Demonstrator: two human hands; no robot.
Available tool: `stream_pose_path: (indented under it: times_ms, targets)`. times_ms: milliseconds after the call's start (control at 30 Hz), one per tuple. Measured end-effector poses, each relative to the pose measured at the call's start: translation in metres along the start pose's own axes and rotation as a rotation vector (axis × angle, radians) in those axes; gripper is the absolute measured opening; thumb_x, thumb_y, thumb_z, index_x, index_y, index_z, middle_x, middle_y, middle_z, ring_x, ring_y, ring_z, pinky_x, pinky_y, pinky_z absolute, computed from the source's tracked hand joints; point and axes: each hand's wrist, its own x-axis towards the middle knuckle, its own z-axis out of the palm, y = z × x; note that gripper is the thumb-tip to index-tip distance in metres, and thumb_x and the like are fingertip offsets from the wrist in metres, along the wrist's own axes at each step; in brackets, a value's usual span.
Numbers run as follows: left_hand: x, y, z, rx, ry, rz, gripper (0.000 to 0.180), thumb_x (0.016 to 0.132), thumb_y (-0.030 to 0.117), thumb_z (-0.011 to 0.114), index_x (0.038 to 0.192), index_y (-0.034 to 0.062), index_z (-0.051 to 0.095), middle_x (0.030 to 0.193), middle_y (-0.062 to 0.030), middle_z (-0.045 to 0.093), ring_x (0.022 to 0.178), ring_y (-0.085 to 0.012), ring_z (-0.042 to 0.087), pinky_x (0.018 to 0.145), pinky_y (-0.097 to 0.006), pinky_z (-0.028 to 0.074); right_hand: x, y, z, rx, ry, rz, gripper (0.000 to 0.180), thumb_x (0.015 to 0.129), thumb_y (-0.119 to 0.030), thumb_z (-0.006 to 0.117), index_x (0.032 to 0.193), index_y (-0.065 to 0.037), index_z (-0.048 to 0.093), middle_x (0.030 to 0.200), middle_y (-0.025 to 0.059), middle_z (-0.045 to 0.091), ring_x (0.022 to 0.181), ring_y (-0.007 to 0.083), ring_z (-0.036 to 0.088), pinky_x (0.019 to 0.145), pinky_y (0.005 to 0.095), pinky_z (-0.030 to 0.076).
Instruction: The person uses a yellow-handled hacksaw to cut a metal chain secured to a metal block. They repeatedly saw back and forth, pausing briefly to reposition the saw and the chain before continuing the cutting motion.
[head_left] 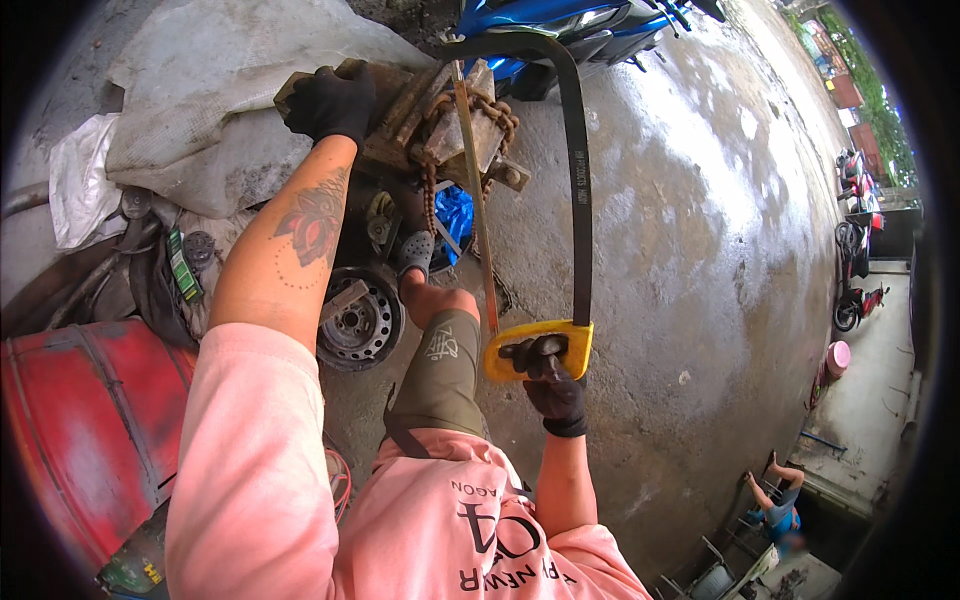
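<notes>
My right hand (548, 375), in a black glove, grips the yellow handle of a hacksaw (578, 180). Its black frame arches up and its thin blade runs into a rusty metal workpiece (470, 125) wrapped with a rusty chain. My left hand (330, 100), also in a black glove, presses down on the left end of that workpiece. My foot in a grey clog (416, 252) rests just below the piece.
A small car wheel (360, 322) lies below the workpiece. A red drum (80, 430) stands at lower left and grey sacks (200, 90) at upper left. A blue motorbike (560, 25) is behind. Another person (775, 500) crouches at lower right; parked motorbikes (858, 270) stand far right.
</notes>
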Motion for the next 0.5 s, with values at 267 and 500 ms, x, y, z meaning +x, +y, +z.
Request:
stream_pose_path:
  times_ms: [267, 500]
  targets:
    - [0.001, -0.001, -0.001, 0.007, -0.027, -0.027, 0.07, 0.084, 0.068, 0.055, 0.129, 0.0161, 0.069, 0.13, -0.0181, 0.067, 0.124, -0.0417, 0.06, 0.097, -0.06, 0.044, -0.01, -0.048, 0.037, -0.796, 0.313, 0.223, 0.024, 0.087, -0.005, 0.072, 0.11, 0.002, 0.066, 0.102, 0.0119, 0.07, 0.099, 0.0329, 0.069, 0.095, 0.0425, 0.053]
    - [-0.001, -0.002, 0.002, -0.048, 0.019, 0.015, 0.065, 0.084, 0.065, 0.053, 0.116, 0.0123, 0.074, 0.123, -0.021, 0.066, 0.116, -0.043, 0.062, 0.091, -0.059, 0.045, -0.012, -0.029, 0.035, -1.588, -0.054, -0.382, 0.037, 0.072, -0.006, 0.084, 0.104, -0.001, 0.066, 0.111, 0.0201, 0.067, 0.11, 0.0439, 0.064, 0.096, 0.0522, 0.051]
